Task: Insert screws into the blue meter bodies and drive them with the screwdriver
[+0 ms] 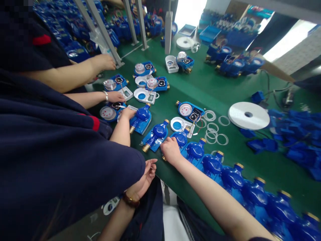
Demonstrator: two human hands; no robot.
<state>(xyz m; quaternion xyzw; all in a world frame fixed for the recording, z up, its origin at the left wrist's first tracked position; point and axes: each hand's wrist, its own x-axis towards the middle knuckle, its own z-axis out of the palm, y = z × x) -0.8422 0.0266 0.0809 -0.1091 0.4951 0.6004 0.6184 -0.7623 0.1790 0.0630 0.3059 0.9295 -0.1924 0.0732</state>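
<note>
My right hand (172, 150) is closed on the near end of a blue water meter (181, 138) with brass ends, the first in a row lying face down. Its fingertips are partly hidden. My left hand (147, 175), with a brown bracelet at the wrist, is held low by the table edge, palm turned up and fingers loosely apart. I make out nothing in it. Another face-down water meter (155, 134) lies just beyond, apart from both hands. Behind my right hand are a white cover (177, 124) with wires and a face-up meter (187, 109).
At left, a co-worker's hand (128, 113) touches a face-down meter (142, 117); other hands work behind it. Several clear rings (210, 116) and a white roll (248, 115) lie on the green table. Blue parts (301, 137) are heaped at right. Metal posts (168, 33) stand behind.
</note>
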